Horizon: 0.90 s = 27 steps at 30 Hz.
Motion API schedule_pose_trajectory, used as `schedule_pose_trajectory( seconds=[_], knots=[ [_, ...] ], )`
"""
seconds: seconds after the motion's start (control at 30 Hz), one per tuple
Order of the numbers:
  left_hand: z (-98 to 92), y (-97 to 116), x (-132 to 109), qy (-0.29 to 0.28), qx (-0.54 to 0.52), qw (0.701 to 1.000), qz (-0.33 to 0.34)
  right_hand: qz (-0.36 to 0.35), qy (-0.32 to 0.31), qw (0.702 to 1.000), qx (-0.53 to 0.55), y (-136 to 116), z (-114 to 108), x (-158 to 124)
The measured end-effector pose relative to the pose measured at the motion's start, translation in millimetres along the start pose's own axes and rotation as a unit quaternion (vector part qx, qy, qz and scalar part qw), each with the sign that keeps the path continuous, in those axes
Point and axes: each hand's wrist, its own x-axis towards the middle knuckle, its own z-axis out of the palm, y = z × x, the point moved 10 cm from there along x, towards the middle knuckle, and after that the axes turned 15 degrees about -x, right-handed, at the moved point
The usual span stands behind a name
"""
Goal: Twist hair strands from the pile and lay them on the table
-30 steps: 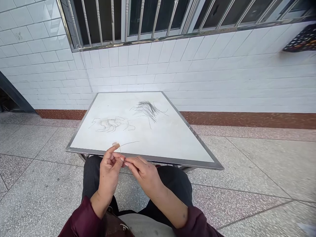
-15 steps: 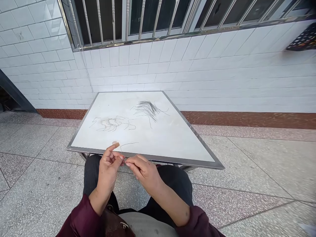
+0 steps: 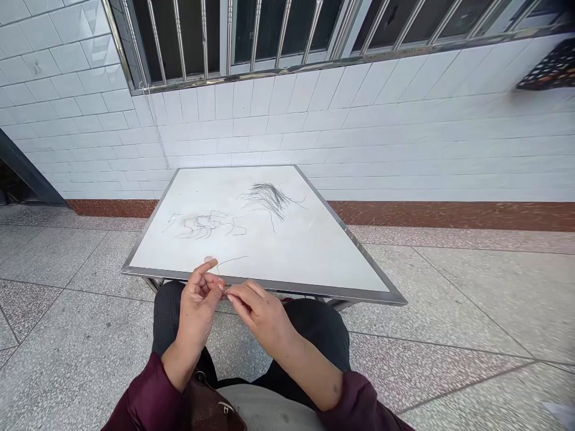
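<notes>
My left hand (image 3: 197,311) is closed in a pinch of thumb and finger near the table's front edge. A thin, dark, wire-like strand (image 3: 232,259) rises from that pinch, bends, and runs off to the right. A small orange-red spot shows at the left fingertips; what it is I cannot make out. My right hand (image 3: 265,317) meets the left one, its thumb and forefinger pressed together. Whatever sits between those right fingertips is too small to name. Beyond the hands, a bundle of fine dark strands (image 3: 272,196) and several loose bent strands (image 3: 204,224) lie on the table.
The white table (image 3: 323,257) has a grey metal rim and stands close to a white tiled wall (image 3: 251,134). A small pale round piece (image 3: 208,259) lies by my left fingers. Barred windows (image 3: 278,36) are above. My knees reach under the table's front edge.
The strand's free end has shifted slightly left. Both hands stay almost in place, fingertips still together. The strands on the table lie as before.
</notes>
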Motion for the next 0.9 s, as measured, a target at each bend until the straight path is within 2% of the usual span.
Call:
schedule_pose_trajectory(
  seconds=[0.2, 0.53, 0.9],
  knots=[
    [1.9, 3.6, -0.3, -0.019, 0.044, 0.999, 0.005, 0.029, -0.01, 0.999, 0.029, 3.6, 1.0, 0.5],
    [3.6, 0.0, -1.6, -0.041, 0.069, 0.997, -0.006, 0.109, -0.075, 0.979, 0.155, 16.6, 9.6, -0.8],
    [6.3, -3.8, -2.7, -0.093, 0.118, 0.989, -0.015, 0.114, -0.09, 0.979, 0.141, 22.2, 13.7, -3.3]
  ],
)
